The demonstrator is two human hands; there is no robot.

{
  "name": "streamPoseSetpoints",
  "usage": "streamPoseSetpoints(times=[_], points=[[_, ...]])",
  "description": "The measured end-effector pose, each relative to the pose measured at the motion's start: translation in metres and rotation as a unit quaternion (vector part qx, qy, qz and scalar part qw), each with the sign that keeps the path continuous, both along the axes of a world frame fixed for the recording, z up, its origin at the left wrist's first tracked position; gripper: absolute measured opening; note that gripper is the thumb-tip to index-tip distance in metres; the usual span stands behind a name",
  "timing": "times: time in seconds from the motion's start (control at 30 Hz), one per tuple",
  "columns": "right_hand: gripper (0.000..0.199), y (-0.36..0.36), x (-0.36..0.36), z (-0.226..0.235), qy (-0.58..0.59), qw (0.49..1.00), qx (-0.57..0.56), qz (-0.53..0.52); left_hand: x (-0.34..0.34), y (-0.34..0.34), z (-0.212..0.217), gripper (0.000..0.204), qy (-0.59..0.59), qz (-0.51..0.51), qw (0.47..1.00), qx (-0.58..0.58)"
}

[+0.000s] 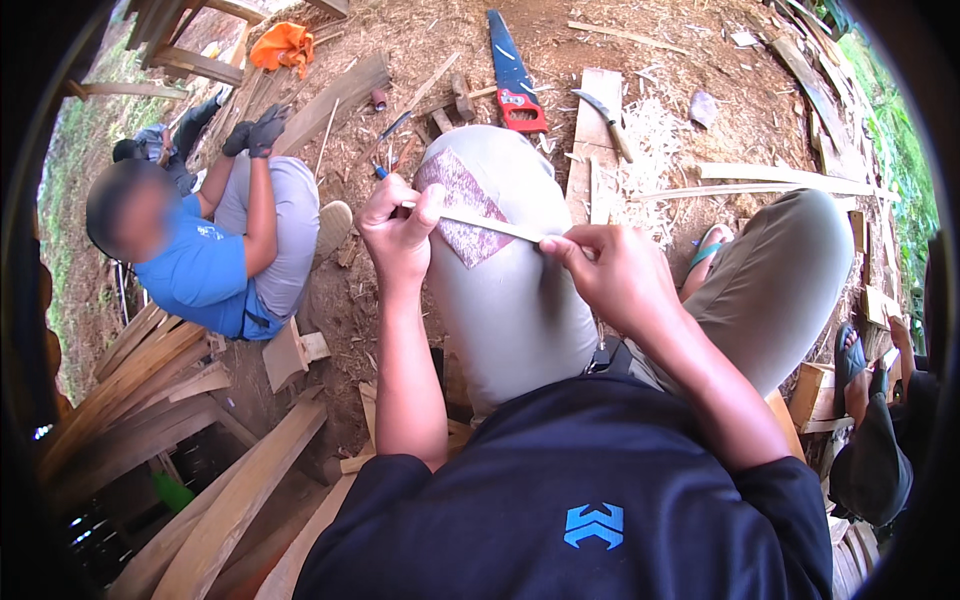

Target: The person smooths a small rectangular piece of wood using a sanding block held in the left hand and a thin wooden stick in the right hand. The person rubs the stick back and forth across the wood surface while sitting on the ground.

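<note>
A thin, pale, flat strip (pixel 490 224), probably wood, is stretched between my two hands above my bent left knee. My left hand (pixel 398 225) pinches its left end between thumb and fingers. At the other end, the thumb and forefinger of my right hand (pixel 612 268) close on the tip. Under the strip, a worn brownish-purple sheet (pixel 465 190), which looks like sandpaper, lies on my trouser leg (pixel 520 320). The strip crosses over the sheet; whether they touch I cannot tell.
Beyond my knee lie a blue-bladed handsaw (pixel 515 75) with a red handle, and a curved knife (pixel 607 125) on a board (pixel 590 175). Shavings (pixel 655 140) litter the ground. A gloved person (pixel 215 250) sits at left near stacked planks (pixel 240 500); another person's foot (pixel 850 350) shows at right.
</note>
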State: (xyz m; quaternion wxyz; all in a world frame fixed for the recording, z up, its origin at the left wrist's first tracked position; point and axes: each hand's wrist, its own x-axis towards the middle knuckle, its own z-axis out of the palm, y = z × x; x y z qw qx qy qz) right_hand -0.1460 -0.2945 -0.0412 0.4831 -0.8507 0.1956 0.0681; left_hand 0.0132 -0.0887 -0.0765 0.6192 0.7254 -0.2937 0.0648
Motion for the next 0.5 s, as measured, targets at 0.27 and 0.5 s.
streamPoseSetpoints(times=[0.27, 0.5], points=[[0.044, 0.008, 0.018, 0.015, 0.002, 0.999, 0.007, 0.034, 0.016, 0.012, -0.011, 0.032, 0.08, 0.039, 0.99, -0.107], [0.042, -0.003, 0.021, 0.007, 0.028, 0.996, 0.079, 0.004, 0.012, 0.004, -0.008, 0.031, 0.044, 0.016, 0.993, -0.106]])
